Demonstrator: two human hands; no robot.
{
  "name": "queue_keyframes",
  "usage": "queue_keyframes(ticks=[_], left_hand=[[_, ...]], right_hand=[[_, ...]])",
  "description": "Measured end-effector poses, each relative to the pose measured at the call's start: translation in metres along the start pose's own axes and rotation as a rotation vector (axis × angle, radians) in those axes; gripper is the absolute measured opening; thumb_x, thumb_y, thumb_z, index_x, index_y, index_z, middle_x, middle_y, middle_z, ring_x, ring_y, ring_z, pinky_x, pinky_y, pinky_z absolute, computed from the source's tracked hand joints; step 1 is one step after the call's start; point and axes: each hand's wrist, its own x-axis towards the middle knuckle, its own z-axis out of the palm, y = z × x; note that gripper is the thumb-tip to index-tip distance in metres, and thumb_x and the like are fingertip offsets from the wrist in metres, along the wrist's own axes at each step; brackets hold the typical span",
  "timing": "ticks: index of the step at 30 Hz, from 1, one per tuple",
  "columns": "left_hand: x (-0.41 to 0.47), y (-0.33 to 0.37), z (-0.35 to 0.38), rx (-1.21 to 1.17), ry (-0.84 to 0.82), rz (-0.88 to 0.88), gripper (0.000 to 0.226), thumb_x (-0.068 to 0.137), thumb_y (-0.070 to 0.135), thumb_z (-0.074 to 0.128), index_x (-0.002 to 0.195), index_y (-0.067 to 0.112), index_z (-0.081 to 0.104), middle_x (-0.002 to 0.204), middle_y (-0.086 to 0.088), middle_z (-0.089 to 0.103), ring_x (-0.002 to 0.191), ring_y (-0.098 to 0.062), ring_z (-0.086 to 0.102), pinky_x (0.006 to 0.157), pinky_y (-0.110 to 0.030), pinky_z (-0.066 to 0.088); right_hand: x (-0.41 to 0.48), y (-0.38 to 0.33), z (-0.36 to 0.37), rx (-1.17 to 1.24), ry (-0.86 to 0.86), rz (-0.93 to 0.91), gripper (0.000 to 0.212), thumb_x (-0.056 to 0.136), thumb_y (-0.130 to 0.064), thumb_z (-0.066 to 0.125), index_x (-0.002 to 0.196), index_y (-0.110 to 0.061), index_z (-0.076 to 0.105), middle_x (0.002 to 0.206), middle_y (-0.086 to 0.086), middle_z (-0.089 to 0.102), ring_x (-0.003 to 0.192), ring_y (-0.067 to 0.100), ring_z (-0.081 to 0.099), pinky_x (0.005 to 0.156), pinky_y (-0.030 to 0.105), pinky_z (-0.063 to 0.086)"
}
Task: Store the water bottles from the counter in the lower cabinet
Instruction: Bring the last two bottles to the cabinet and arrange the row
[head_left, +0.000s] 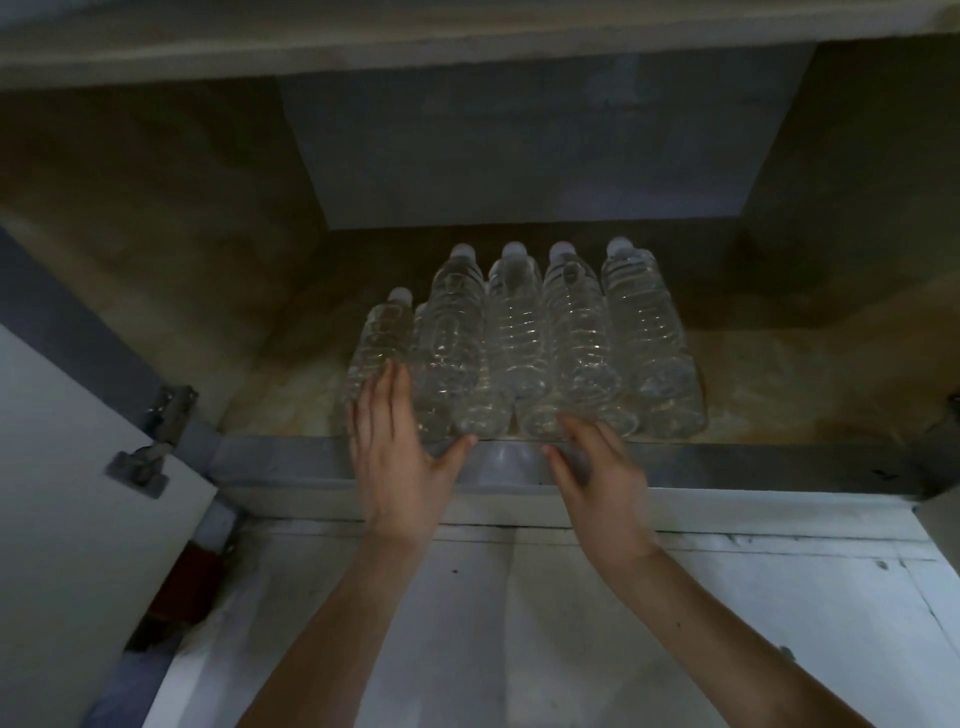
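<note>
Several clear plastic water bottles with white caps stand packed together on the floor of the open lower cabinet, close to its front edge. My left hand reaches in with fingers spread, its fingertips against the bottles at the left front of the group. My right hand is just in front of the right front bottles, fingers apart, holding nothing. The bottoms of the front bottles are partly hidden behind both hands.
The cabinet's grey front sill runs under my hands. An open white door with two metal hinges hangs at the left. Bare cabinet floor lies on both sides of the bottles. A pale tiled floor lies below.
</note>
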Motion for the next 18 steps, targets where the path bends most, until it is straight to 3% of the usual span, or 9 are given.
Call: queue_keyframes(ticks=[3,6,9,13,16,18], left_hand=[[0.006,-0.003,0.007,0.03,-0.035,0.009,0.101,0.071,0.054,0.078,0.148,0.007,0.033,0.153,-0.013,0.039,0.145,-0.028,0.029,0.122,-0.046,0.009],[0.007,-0.004,0.013,0.059,-0.016,0.025,0.089,0.073,0.054,0.077,0.142,0.006,0.045,0.148,-0.012,0.048,0.142,-0.028,0.037,0.121,-0.041,0.004],[0.007,-0.006,0.017,0.05,0.001,0.028,0.085,0.074,0.055,0.076,0.141,0.009,0.049,0.148,-0.008,0.049,0.143,-0.024,0.035,0.121,-0.034,-0.003],[0.008,-0.009,0.017,0.046,0.003,0.03,0.083,0.075,0.057,0.074,0.14,0.012,0.05,0.147,-0.005,0.049,0.143,-0.021,0.034,0.121,-0.033,-0.003],[0.008,-0.01,0.018,0.042,-0.003,0.029,0.082,0.074,0.057,0.074,0.139,0.012,0.051,0.147,-0.005,0.05,0.143,-0.021,0.035,0.122,-0.036,0.0],[0.007,-0.011,0.02,0.046,0.001,0.033,0.082,0.073,0.056,0.076,0.137,0.01,0.053,0.145,-0.006,0.053,0.141,-0.022,0.037,0.122,-0.039,0.005]], right_hand=[[0.003,-0.001,0.0,-0.005,0.012,-0.032,0.023,0.087,-0.004,0.068,0.11,-0.005,0.07,0.109,0.008,0.069,0.104,0.012,0.06,0.096,0.004,0.036],[0.0,-0.002,0.001,0.006,-0.038,-0.033,0.028,0.087,0.0,0.07,0.114,-0.007,0.071,0.114,0.003,0.067,0.109,-0.002,0.053,0.098,0.001,0.033],[-0.002,-0.005,0.001,0.175,-0.084,0.072,0.033,0.089,0.001,0.067,0.118,-0.015,0.07,0.116,-0.01,0.065,0.109,-0.012,0.054,0.094,0.003,0.04],[0.003,-0.012,-0.001,0.453,-0.066,0.284,0.035,0.088,0.008,0.065,0.103,-0.024,0.07,0.102,-0.012,0.07,0.093,-0.009,0.065,0.08,0.007,0.048],[0.001,-0.013,-0.001,0.391,-0.032,0.302,0.036,0.085,0.0,0.072,0.096,-0.034,0.066,0.094,-0.004,0.071,0.085,0.003,0.068,0.075,0.013,0.051],[0.0,-0.008,-0.005,0.259,0.051,0.31,0.029,0.084,-0.007,0.075,0.095,-0.03,0.063,0.093,0.0,0.068,0.08,0.01,0.067,0.071,0.013,0.051]])
